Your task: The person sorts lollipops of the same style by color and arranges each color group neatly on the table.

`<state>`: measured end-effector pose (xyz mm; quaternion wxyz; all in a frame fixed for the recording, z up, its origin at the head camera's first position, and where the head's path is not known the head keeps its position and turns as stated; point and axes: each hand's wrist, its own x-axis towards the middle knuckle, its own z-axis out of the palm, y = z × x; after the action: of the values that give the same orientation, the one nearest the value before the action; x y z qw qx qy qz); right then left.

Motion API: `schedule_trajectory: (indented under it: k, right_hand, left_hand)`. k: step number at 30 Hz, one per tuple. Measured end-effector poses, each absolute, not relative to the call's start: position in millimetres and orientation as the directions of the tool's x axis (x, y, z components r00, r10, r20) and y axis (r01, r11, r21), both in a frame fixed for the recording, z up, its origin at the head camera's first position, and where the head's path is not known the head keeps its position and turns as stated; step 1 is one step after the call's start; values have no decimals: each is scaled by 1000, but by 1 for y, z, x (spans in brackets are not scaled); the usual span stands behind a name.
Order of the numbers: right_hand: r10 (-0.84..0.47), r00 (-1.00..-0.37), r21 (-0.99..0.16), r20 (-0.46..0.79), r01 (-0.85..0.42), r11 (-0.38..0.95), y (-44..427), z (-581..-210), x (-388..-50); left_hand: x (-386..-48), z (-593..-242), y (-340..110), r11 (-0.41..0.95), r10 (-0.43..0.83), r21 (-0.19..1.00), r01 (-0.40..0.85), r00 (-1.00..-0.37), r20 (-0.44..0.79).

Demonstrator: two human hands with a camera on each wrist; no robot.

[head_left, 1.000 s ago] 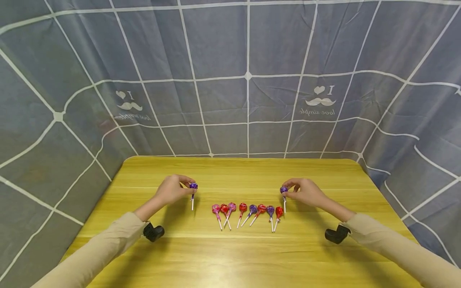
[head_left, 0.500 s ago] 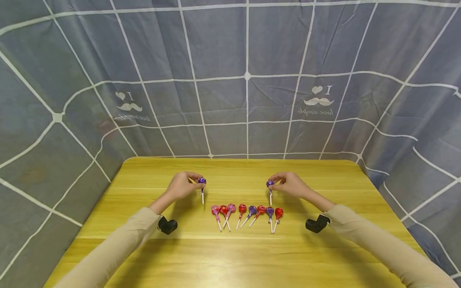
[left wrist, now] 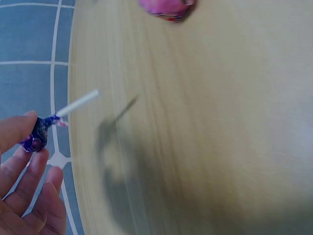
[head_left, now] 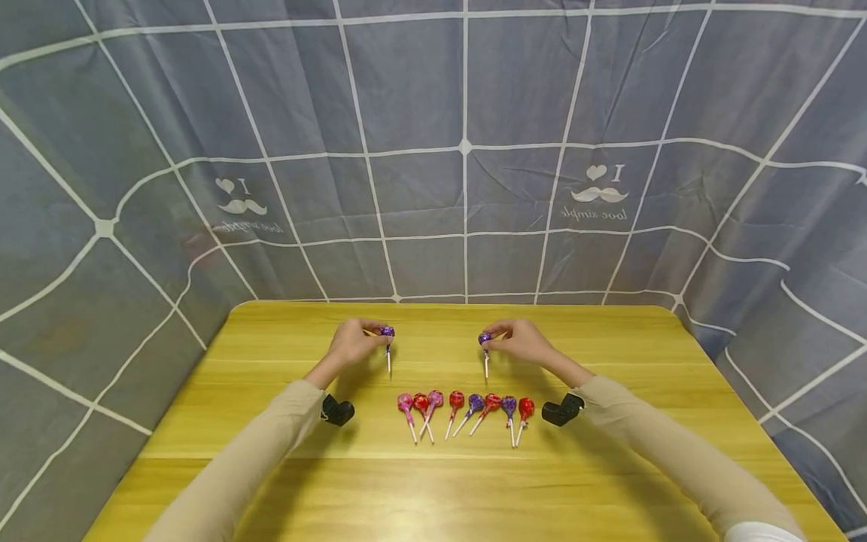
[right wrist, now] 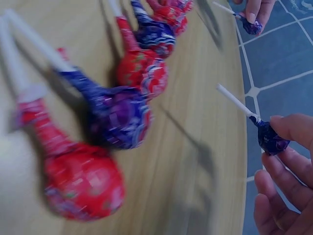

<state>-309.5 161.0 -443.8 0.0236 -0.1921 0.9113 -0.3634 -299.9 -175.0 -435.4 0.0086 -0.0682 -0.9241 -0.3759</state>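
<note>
In the head view my left hand point(head_left: 352, 341) pinches a purple-wrapped lollipop point(head_left: 387, 331) by its candy head, white stick pointing down. Across from it, my right hand point(head_left: 524, 341) grips a second purple lollipop point(head_left: 485, 339) the same way. Both are held above the table, with a gap between them. The left wrist view shows thumb and fingertips around the left lollipop point(left wrist: 35, 137). In the right wrist view the right lollipop point(right wrist: 272, 138) sits between thumb and fingers. Nearer to me lies a row of several lollipops, including a pink one point(head_left: 405, 402) and a red one point(head_left: 526, 408).
A wooden table point(head_left: 433, 482) holds the row, sticks toward me. Some sticks cross, at a pink lollipop point(head_left: 436, 398) and near a purple one point(head_left: 509, 406). A grey curtain point(head_left: 420, 188) with white lines hangs behind the far edge. Black wrist cameras point(head_left: 337, 410) hang below the sleeves.
Both hands have moved toward each other and slightly away from me, carrying their purple lollipops. The lollipops are closer together now; the row on the table stays put.
</note>
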Motion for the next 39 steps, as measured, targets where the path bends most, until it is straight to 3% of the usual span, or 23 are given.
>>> schedule_trajectory:
  k: [20,39]
  right_hand:
    - [-329,-941,-704,72,-282,652,125,-447,-352]
    - [-260,-964,-746,60,-216,630,97,-451,-387]
  left_hand:
    - [-336,-452,-145,646,7,763,21,-1000,21]
    - [-367,-453,-118,655,-26,755,31,-998,64]
